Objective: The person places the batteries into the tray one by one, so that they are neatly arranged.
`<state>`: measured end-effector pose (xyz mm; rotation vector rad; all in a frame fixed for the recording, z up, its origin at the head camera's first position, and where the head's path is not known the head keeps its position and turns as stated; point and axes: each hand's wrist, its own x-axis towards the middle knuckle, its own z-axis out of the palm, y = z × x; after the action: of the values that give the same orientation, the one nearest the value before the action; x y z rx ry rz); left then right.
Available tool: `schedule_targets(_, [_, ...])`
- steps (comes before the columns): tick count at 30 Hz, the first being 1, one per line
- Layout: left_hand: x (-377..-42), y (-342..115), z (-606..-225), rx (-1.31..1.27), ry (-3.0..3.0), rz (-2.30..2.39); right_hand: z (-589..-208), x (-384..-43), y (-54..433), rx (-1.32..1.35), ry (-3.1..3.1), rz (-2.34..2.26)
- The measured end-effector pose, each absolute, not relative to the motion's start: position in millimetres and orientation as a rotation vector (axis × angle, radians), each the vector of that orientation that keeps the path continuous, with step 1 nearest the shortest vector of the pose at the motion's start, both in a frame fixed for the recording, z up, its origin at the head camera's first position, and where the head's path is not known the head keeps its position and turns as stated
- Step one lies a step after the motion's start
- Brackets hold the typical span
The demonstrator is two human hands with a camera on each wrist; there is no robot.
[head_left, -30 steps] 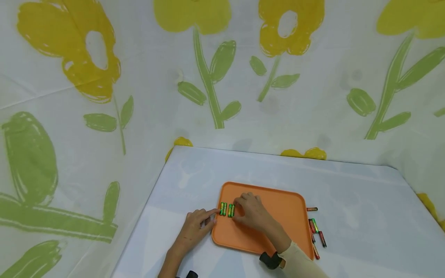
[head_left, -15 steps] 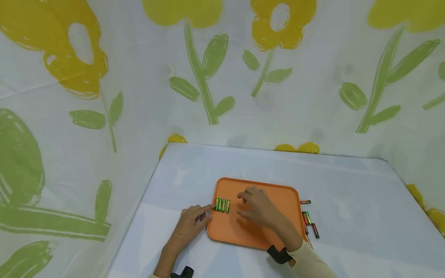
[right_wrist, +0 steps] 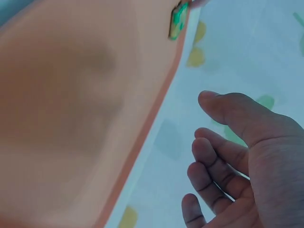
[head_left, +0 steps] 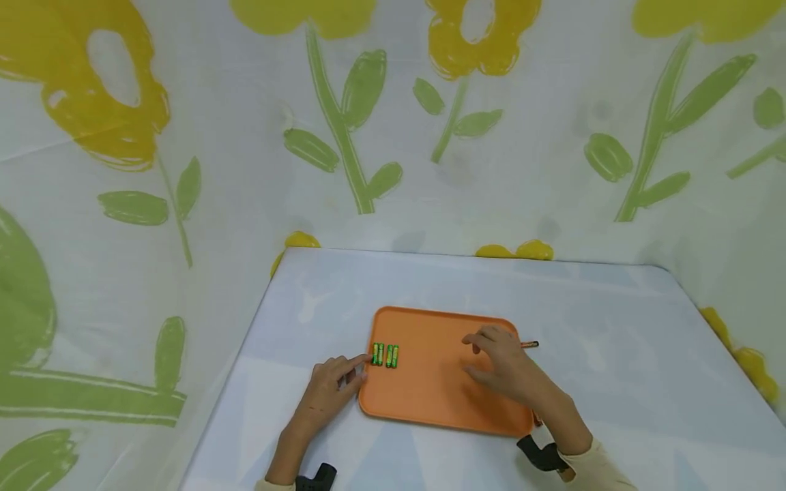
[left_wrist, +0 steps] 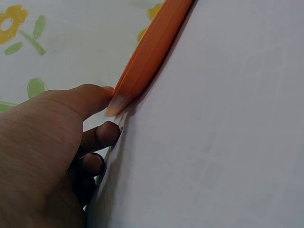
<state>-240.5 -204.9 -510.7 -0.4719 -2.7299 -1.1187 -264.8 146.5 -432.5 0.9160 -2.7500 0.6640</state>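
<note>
Four batteries lie at left on the tray.

A white backdrop printed with yellow flowers and green leaves rises behind the pale table.

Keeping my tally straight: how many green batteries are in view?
4, in a row on the tray: the first battery nearest the left hand, the second battery beside it; past a small gap, the third battery and fourth battery. The right arm may hide more.

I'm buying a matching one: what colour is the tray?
The tray is orange; the head view shows it best.
</note>
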Motion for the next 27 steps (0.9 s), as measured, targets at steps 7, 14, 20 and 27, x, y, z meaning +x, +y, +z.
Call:
schedule_targets(7, [-240, -204, -510, -0.424, -2.765, -1.122, -439, -258, 187, 0.819, -2.781, 0.651])
schedule_targets(14, [-241, -204, -513, -0.45, -2.744, -1.121, -443, -251, 227, 0.771, -2.764, 0.605])
schedule_targets(20, [-242, -205, -512, -0.452, -2.738, -1.108, -448, -252, 249, 0.665, -2.899, 0.581])
schedule_targets(27, [-242, -204, -511, -0.449, -2.754, -1.127, -455, -254, 259, 0.65, -2.972, 0.525])
